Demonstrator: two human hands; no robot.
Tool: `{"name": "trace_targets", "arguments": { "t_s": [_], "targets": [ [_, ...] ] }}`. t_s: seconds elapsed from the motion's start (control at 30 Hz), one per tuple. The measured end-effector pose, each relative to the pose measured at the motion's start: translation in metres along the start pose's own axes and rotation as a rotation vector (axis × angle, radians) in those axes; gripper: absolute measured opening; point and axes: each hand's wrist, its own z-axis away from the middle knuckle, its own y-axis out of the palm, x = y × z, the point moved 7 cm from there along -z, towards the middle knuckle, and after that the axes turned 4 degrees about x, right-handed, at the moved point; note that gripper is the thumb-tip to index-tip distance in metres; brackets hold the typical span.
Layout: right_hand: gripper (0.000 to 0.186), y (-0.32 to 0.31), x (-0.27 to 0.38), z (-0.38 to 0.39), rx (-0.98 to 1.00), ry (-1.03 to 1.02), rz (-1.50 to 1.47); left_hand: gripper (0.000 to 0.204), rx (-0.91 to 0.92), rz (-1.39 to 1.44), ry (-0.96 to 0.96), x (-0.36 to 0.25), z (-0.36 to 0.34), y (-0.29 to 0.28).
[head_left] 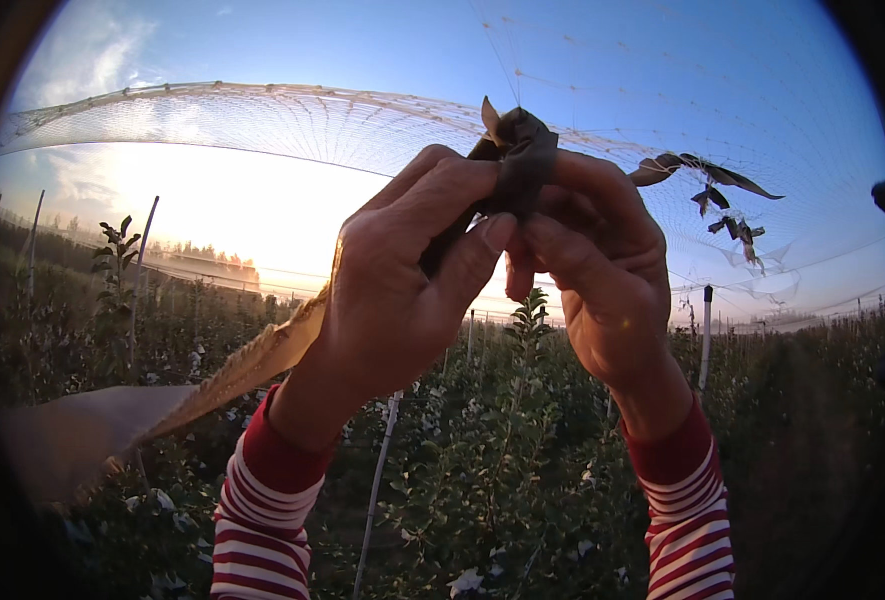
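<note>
Both of my hands are raised in front of me against the sky, pinching a dark cloth strip [527, 150] that is looped and bunched at the net's lower edge. My left hand [387, 265] grips the strip between thumb and curled fingers. My right hand [607, 265] closes on its other side, the two thumbs almost meeting. A pale tan strip of fabric [247, 362] trails from behind my left hand to the lower left. The thin mesh net [262, 108] spreads overhead behind the strip. My fingers hide part of the strip, so I cannot tell whether it is knotted.
Further dark strips [707, 172] hang in the net at the right. Rows of leafy young trees [507, 430] stand below, with a pale pole [377, 490] near my left forearm and a white-sided post [705, 340] at the right. Low sun glows at the left.
</note>
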Motion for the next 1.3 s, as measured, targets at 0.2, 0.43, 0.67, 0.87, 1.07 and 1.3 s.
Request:
{"name": "trace_targets", "arguments": {
  "t_s": [0.2,0.43,0.67,0.87,1.07,1.3],
  "targets": [
    [0.033,0.014,0.024,0.004,-0.1,-0.388,0.748,0.011,0.012,0.262,-0.087,0.009,-0.002,0.0],
    [0.025,0.025,0.035,0.008,-0.082,-0.399,0.998,0.008,0.026,0.35,-0.155,0.012,-0.002,-0.002],
    [0.021,0.007,0.008,0.012,-0.221,0.131,0.233,0.015,0.039,0.325,-0.15,0.011,0.0,0.0],
    [0.019,-0.004,0.007,0.009,-0.257,0.094,0.317,0.016,-0.002,0.164,-0.075,0.007,-0.002,-0.002],
    [0.022,0.013,0.027,-0.003,0.015,-0.051,-0.337,0.029,-0.191,0.364,0.168,-0.013,0.007,-0.015],
    [0.032,0.022,0.061,-0.017,0.168,0.045,-0.835,0.029,-0.027,-0.455,0.581,-0.046,-0.001,-0.041]
  ]
}}
